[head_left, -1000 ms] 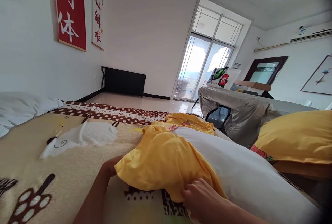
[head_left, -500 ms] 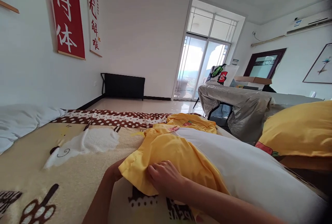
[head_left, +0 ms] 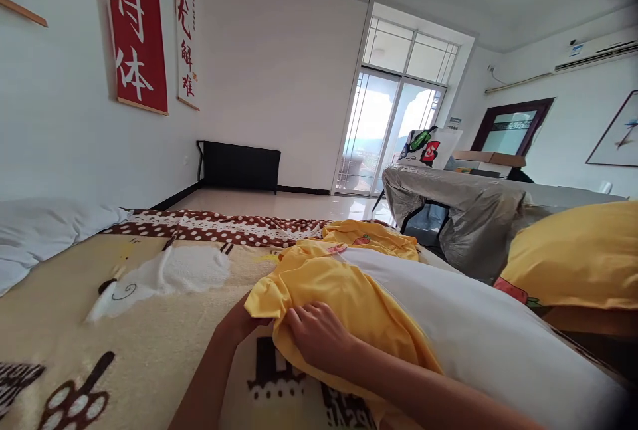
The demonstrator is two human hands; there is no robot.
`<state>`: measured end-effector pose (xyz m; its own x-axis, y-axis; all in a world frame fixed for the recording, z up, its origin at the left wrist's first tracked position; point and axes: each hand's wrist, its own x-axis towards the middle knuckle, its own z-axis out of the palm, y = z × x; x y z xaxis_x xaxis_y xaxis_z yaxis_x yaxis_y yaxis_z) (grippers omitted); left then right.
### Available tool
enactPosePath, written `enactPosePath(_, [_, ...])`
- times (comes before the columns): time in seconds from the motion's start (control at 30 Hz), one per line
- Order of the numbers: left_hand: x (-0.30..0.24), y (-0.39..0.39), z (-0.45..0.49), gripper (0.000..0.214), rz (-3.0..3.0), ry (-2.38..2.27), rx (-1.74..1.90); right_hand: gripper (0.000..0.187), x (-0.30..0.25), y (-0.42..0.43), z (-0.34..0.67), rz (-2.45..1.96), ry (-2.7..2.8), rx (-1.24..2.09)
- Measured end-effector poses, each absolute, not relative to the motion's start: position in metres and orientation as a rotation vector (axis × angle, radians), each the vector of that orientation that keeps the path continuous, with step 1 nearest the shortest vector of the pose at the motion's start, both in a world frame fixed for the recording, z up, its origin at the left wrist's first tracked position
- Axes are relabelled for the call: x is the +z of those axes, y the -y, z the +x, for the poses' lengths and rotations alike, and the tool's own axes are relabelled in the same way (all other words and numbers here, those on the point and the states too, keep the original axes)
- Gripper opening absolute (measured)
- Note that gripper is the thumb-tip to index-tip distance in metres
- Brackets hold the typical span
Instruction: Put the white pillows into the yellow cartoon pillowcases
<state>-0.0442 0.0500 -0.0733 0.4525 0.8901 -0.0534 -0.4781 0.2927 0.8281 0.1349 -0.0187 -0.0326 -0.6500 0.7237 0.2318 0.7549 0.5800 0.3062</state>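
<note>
Both Hands Work a Yellow Cover's Edge Beside a White Pillow

A person bends two bare hands to a yellow cover (head_left: 343, 284) that drapes over the left end of a white pillow (head_left: 463, 304); the loose edge spills off the pillow's left side onto a patterned blanket (head_left: 149, 357). The right hand (head_left: 319, 333), just left of the pillow, has its fingers curled closed on a bunched fold of the cover; the left hand (head_left: 242, 323), farther left of the pillow, reaches under the cover's raised corner, its fingertips mostly hidden, so how far they close, and on what, cannot be told.

The step in hand appears to be the gathering of the cover's free edge between the two hands; the next move seems to call for a sure hold by the left hand on that corner, with the right hand keeping the fold from slipping, and slack enough that the cloth does not twist.

Past the pillow's far end lies a second spread of yellow fabric (head_left: 393, 245), whose link to the cover is unclear; to the pillow's right sits a plump yellow pillow (head_left: 578, 257) with a carrot print; beyond the white pillow stands a table under grey plastic (head_left: 463, 220).
</note>
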Motion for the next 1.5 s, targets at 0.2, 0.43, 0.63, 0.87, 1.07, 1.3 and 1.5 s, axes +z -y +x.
enactPosePath(0.2, [-0.064, -0.059, -0.026, 0.021, 0.635, -0.545, 1.107, 0.01, -0.01, 0.011, 0.136, -1.336, 2.636, -0.628])
enactPosePath(0.43, [-0.05, -0.053, -0.021, 0.025, 0.53, -0.479, 1.08, 0.012, 0.016, 0.015, 0.15, -1.397, 2.616, -0.661])
enactPosePath(0.63, [-0.045, -0.047, -0.019, 0.012, 0.533, -0.422, 1.086, 0.013, 0.035, 0.029, 0.17, -1.286, 2.919, -0.411])
enactPosePath(0.87, [-0.053, -0.051, -0.017, 0.024, 0.611, -0.374, 1.13, 0.022, 0.062, 0.004, 0.165, -1.293, 2.656, 0.175])
enactPosePath(1.07, [-0.05, -0.046, -0.015, 0.043, 0.794, -0.443, 1.156, 0.019, 0.059, -0.04, 0.135, -1.424, 2.447, 0.273])
enactPosePath(1.3, [-0.052, -0.044, -0.01, 0.049, 0.819, -0.484, 1.227, 0.016, 0.054, -0.046, 0.122, -1.444, 2.499, 0.285])
enactPosePath(1.5, [-0.052, -0.044, -0.004, 0.044, 0.801, -0.455, 1.285, 0.013, 0.051, -0.039, 0.129, -1.479, 2.434, 0.567])
